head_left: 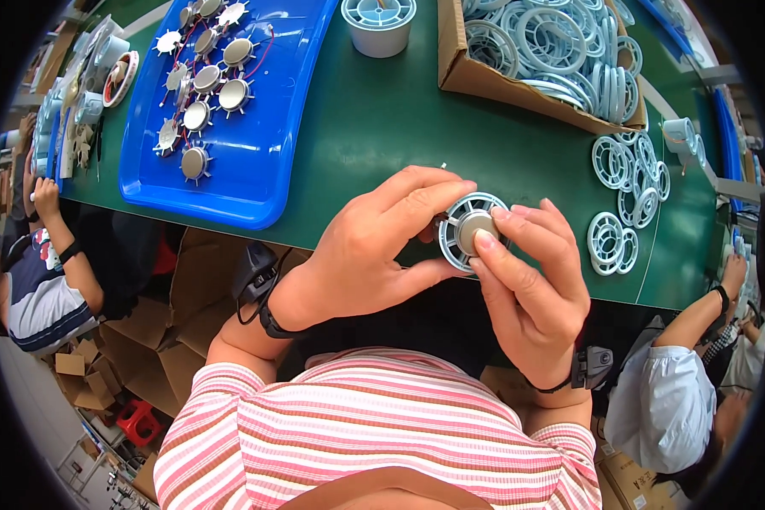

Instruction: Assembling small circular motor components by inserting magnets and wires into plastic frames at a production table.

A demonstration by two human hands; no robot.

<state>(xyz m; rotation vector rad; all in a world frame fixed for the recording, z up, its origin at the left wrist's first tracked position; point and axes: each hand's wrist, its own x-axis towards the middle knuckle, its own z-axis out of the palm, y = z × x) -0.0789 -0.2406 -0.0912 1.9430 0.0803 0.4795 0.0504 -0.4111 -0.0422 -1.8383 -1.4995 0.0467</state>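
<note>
Green table [374,119] along a shared bench; one co-worker [47,289] at far left, at least one more [671,391] at far right. Work piece is one pale-blue ring [485,201] with one metal disc [467,224] at its centre, held up at the near table edge, between both hands. Left hand [372,231] grips the ring's left side, thumb below, fingers above, some tips hidden behind. Right hand [531,272] pinches from the right, thumb on the disc face, index at its upper right edge; other fingers curled, can't tell if they touch. Step in hand looks like fitting disc to ring: disc sits roughly centred, but can't confirm it's fully seated. Next move probably calls for even thumb pressure with the left grip steady, prongs lined up with the spokes, no tugging on any lead. Counts: one blue tray [268,191] at left, roughly a dozen pronged discs [234,95] on it, top edge cut off so could be more; thin red wires [268,55] run among them, too tangled to count. One carton [484,85] at upper right, heaped with rings, not countable. Loose rings [606,238] beside it overlap: say eight or more, lowest cluster at least two. One white cup [381,41] between tray and carton. One black wrist unit per arm, two total.
</note>
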